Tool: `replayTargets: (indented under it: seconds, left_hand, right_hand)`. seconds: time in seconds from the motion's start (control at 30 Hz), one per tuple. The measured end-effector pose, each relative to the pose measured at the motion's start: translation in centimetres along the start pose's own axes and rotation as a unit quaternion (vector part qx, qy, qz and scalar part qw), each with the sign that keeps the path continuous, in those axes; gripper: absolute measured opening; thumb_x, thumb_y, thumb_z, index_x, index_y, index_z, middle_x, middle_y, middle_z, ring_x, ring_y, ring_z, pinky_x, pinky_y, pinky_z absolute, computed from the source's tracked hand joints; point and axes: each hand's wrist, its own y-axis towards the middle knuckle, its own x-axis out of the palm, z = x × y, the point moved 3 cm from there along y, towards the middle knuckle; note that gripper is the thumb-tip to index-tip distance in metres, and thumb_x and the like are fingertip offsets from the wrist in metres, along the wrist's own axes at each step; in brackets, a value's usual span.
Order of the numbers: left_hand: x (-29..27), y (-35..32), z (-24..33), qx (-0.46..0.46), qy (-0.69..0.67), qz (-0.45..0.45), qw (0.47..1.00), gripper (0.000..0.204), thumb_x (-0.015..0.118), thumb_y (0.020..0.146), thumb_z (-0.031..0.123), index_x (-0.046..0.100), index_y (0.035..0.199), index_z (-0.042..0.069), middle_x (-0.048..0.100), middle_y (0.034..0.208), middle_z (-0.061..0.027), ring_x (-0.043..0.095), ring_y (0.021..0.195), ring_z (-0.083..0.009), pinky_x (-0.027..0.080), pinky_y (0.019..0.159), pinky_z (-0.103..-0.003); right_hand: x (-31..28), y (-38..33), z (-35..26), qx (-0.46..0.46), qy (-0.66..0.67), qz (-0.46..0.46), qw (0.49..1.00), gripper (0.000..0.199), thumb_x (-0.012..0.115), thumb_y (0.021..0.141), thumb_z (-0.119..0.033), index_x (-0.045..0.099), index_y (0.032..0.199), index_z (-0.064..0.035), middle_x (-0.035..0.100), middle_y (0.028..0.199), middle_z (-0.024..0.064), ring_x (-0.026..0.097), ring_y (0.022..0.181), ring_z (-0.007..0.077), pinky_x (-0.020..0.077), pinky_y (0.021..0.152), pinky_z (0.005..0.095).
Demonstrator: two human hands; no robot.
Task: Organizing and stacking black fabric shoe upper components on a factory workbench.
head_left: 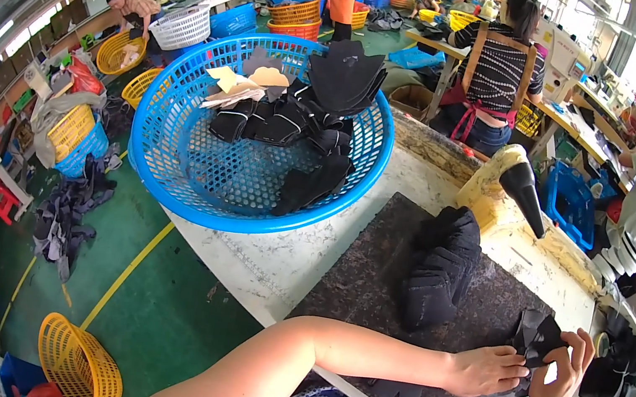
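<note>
Black cut fabric pieces (538,332) are between my two hands at the right side of the dark work mat (357,290). My left hand (485,372) reaches across from the left, its fingers bent over the near left edge of the pieces. On the other side, my right hand (562,373) is closed at their right edge, thumb and fingers curled. How many layers I hold cannot be made out. Just beyond my left hand, a fanned stack of similar black pieces (441,271) lies on the mat. Part of another dark piece (395,391) shows below my left forearm.
A large blue plastic basket (245,224) with black and beige pieces stands at the table's left. A yellowed block with a black cone-shaped tool (522,196) sits at the far edge. More black pieces (607,369) lie at the right. A co-worker (497,77) sits beyond the table.
</note>
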Motion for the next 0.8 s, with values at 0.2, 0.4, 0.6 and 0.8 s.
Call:
replayTargets:
  seconds: [0.2, 0.4, 0.6, 0.8]
  left_hand:
    - [-0.5, 0.2, -0.4, -0.021, -0.018, -0.039, 0.999, 0.038, 0.058, 0.097, 0.022, 0.066, 0.130, 0.002, 0.055, 0.149, -0.0145, 0.044, 0.146, -0.0331, 0.032, 0.122, -0.046]
    - [-3.6, 0.1, -0.5, 0.004, -0.069, 0.092, 0.993, 0.035, 0.061, 0.099, 0.015, 0.062, 0.132, 0.001, 0.063, 0.137, -0.0156, 0.055, 0.133, -0.0340, 0.044, 0.114, -0.049]
    - [-9.4, 0.5, -0.7, -0.305, -0.757, 0.032, 0.577, 0.041, 0.062, 0.109, 0.039, 0.062, 0.130, 0.004, 0.068, 0.107, -0.0035, 0.069, 0.103, -0.0193, 0.058, 0.087, -0.034]
    - [-12.3, -5.6, -0.8, -0.483, -0.666, 0.085, 0.562, 0.030, 0.062, 0.108, 0.034, 0.073, 0.106, 0.007, 0.068, 0.086, -0.0004, 0.064, 0.077, -0.0081, 0.055, 0.068, -0.025]
  right_hand:
    - [1.6, -2.0, 1.7, 0.005, -0.020, 0.010, 1.000, 0.019, 0.067, 0.072, 0.005, 0.059, 0.087, -0.0018, 0.062, 0.120, 0.0163, 0.055, 0.125, 0.0418, 0.0482, 0.103, 0.0511]
    - [-4.4, -2.5, 3.4, 0.114, 0.222, 0.187, 0.950, 0.010, 0.056, 0.082, -0.007, 0.049, 0.086, -0.0011, 0.063, 0.115, 0.0167, 0.057, 0.111, 0.0268, 0.0423, 0.102, 0.0379]
    - [-3.6, -1.6, -6.7, -0.021, 0.000, 0.054, 0.998, 0.012, 0.062, 0.065, -0.005, 0.061, 0.077, -0.0038, 0.064, 0.127, 0.0168, 0.057, 0.124, 0.0447, 0.0436, 0.108, 0.0571]
    - [0.5, -2.2, -9.7, -0.054, 0.106, 0.095, 0.988, 0.017, 0.063, 0.065, -0.010, 0.066, 0.081, -0.0059, 0.067, 0.129, 0.0197, 0.060, 0.122, 0.0427, 0.0509, 0.101, 0.0513]
